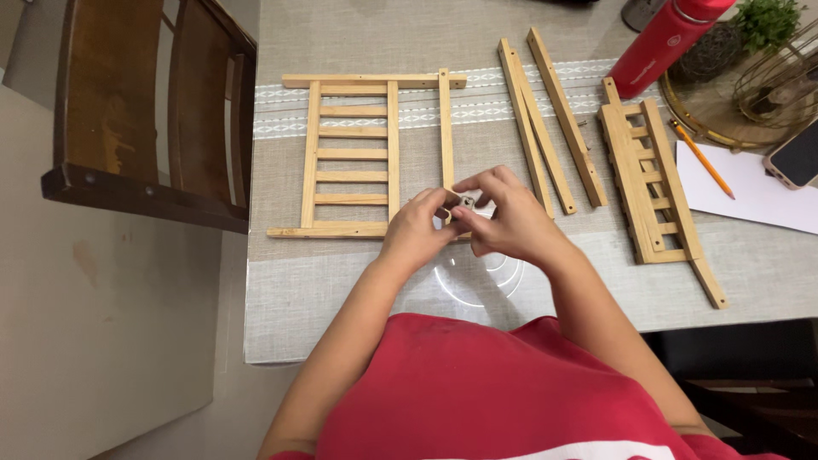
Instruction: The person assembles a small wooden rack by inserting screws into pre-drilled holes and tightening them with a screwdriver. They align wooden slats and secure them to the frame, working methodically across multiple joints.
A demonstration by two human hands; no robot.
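Hidden or unclear first. Small pale piece (466, 202) pinched between both hands, mostly covered by fingertips; its kind and shape cannot be made out beyond a light, greyish bit with a dark spot. The lower right corner of the wooden ladder frame (354, 153) is hidden behind the hands. Red bottle (669, 41) cut off at the top edge, at 1 o'clock from the hands. Phone (797, 155) cut off at the right edge. Wire basket and potted plant on the gold tray (699, 115) only partly in view. Dark chair (153, 111) cropped at 10 o'clock.

Grip: left hand (417, 232) and right hand (504, 217) meet at table centre, thumb and fingers of each closed together on the small piece, held just above the table runner (358, 281).

Around them: ladder frame lies flat at 11 o'clock, its rungs evenly spaced. Three loose wooden slats (550, 119) at 1 o'clock, fanned and touching at their upper ends. A second slatted wooden panel (652, 187) at 3 o'clock, tilted. Orange pencil (701, 158) on white paper (750, 192) beyond it.
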